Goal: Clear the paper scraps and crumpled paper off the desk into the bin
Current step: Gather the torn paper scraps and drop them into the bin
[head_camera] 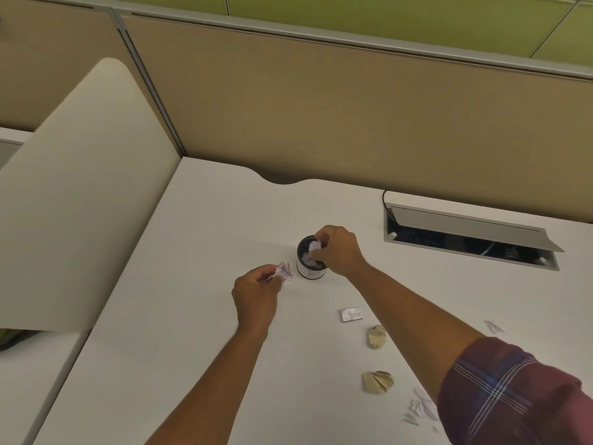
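Observation:
A small round bin (308, 270), dark inside with a white wall, stands mid-desk. My right hand (338, 250) is over its mouth, fingers closed on a white crumpled paper (314, 246) at the rim. More white paper lies inside. My left hand (255, 292) hovers just left of the bin, pinching a pale crumpled paper (285, 272). On the desk to the right lie two tan crumpled balls (377, 336) (378, 382), a small flat white packet (351, 314), and white scraps (420, 409) (493, 326).
The white desk (192, 316) ends at a tan partition wall (321, 107) behind. An open cable hatch (468, 237) with a raised lid sits at the back right. A cream divider panel (80, 203) rises along the desk's left side.

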A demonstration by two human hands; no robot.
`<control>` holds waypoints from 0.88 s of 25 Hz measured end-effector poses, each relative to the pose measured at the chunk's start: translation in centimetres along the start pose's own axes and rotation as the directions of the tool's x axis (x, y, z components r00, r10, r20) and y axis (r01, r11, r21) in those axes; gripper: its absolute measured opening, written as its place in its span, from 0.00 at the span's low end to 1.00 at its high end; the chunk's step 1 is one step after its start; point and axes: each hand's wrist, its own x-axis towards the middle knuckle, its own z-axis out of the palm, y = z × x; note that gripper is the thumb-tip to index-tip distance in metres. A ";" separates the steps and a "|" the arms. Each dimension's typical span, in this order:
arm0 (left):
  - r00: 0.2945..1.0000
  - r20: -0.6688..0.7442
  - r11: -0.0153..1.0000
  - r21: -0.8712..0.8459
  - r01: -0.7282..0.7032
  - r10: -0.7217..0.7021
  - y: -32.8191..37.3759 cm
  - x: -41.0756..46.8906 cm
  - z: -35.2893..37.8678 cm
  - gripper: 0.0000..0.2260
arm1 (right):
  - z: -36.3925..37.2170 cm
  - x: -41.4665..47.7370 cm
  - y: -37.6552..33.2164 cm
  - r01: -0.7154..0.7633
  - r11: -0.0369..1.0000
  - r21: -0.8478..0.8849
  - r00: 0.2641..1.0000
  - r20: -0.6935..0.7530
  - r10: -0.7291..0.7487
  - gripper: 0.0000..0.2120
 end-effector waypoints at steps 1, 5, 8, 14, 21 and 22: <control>1.000 0.009 1.000 0.014 -0.013 0.013 0.6 0.4 0.6 0.03 | -0.1 -0.1 0.4 0.001 1.000 0.020 1.000 -0.022 0.000 0.10; 0.995 0.034 0.992 0.080 -0.095 0.092 2.9 2.1 3.2 0.05 | -1.1 -1.6 2.3 -0.036 0.983 0.179 0.983 -0.173 0.067 0.06; 0.981 0.071 0.961 0.199 -0.191 0.180 4.0 3.3 5.3 0.07 | -1.7 -3.4 4.3 -0.091 0.955 0.284 0.967 -0.205 0.153 0.05; 0.944 0.211 0.850 0.418 -0.320 0.252 3.9 4.4 8.8 0.06 | -2.7 -7.6 9.3 -0.155 0.916 0.370 0.946 -0.210 0.245 0.03; 0.940 0.240 0.776 0.534 -0.336 0.242 3.8 3.7 9.8 0.07 | -5.0 -11.8 15.3 -0.181 0.907 0.381 0.939 -0.209 0.275 0.04; 0.942 0.236 0.776 0.538 -0.330 0.238 3.9 3.4 9.9 0.07 | -5.3 -12.3 16.1 -0.182 0.909 0.375 0.940 -0.204 0.273 0.05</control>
